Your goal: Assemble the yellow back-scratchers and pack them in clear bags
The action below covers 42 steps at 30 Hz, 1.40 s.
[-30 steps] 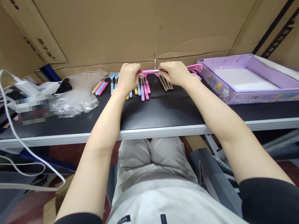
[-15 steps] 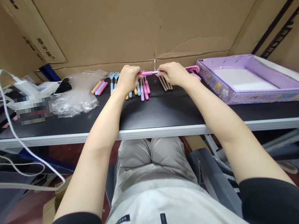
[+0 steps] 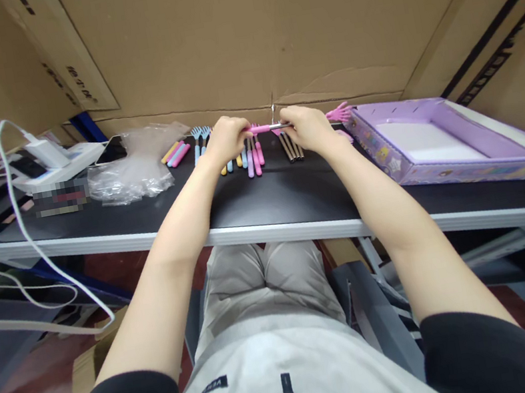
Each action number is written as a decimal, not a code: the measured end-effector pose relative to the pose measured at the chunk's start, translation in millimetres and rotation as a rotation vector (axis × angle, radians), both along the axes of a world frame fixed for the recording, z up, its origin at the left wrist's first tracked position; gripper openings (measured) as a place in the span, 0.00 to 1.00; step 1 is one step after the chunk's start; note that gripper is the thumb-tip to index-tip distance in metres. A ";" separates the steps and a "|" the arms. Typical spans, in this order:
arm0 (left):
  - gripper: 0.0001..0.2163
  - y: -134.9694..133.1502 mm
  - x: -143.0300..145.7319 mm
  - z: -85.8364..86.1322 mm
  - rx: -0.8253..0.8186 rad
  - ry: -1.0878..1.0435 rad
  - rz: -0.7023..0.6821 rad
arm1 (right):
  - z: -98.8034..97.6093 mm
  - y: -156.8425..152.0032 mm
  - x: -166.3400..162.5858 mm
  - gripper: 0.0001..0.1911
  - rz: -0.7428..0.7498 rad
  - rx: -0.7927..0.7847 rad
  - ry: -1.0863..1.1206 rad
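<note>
Left hand [image 3: 230, 137] and right hand [image 3: 307, 127] pinch a pink-and-silver rod [image 3: 263, 128] near an open, white-floored purple box [image 3: 471, 171].

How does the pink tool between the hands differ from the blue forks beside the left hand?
Pose: the pink tool is held crosswise in the left hand and right hand, while the blue forks lie on the black table, heads pointing away from the person.
Colour: the pink tool has a pink handle and head; the blue forks have blue ones.
Shared: the pink tool and the blue forks both have pronged heads.
</note>
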State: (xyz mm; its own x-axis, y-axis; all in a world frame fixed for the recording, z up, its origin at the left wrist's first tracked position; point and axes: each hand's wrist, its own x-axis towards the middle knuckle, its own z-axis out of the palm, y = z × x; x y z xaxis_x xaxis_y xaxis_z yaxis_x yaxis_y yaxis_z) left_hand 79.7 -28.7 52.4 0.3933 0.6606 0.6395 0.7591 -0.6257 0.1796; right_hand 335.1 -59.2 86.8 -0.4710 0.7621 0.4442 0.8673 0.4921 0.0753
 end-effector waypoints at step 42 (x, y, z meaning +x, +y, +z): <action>0.11 -1.2 -4.0 1.1 -0.129 0.006 0.020 | -14.2 20.6 2.6 0.19 0.087 -0.026 0.045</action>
